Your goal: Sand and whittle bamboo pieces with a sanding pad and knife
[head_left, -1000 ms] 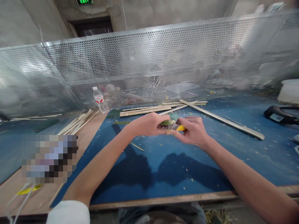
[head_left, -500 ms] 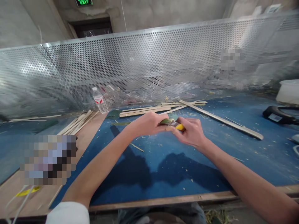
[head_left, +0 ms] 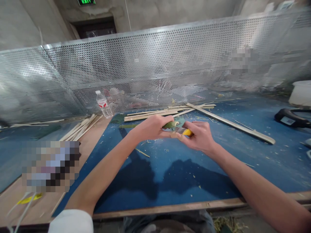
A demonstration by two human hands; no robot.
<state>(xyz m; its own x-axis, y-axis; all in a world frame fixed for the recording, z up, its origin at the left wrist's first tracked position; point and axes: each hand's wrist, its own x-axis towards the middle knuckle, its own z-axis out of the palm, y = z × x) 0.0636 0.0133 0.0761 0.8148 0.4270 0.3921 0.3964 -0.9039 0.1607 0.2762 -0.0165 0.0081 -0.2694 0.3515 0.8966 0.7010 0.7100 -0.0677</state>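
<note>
My left hand (head_left: 153,127) is closed around a green bamboo strip (head_left: 171,125), whose pale cut end sticks out past the fingers. The strip's other end (head_left: 127,126) shows to the left of the wrist. A yellow-handled knife (head_left: 187,132) is gripped in my right hand (head_left: 200,134), its blade pointing left at the strip's cut end. The thumb of that hand reaches over toward my left fingertips. Both hands are above the blue tabletop (head_left: 167,181), almost touching each other.
Pale bamboo strips (head_left: 150,115) lie behind my hands, with a long one (head_left: 233,124) slanting right. More strips (head_left: 80,127) and a water bottle (head_left: 104,105) are at left. Perforated metal mesh (head_left: 150,68) borders the back. A black-handled object (head_left: 290,117) and white bucket (head_left: 301,94) stand right.
The strip's cut end has tipped slightly left and up, and a small gap now shows between it and the knife blade. Both hands stay in nearly the same place.
</note>
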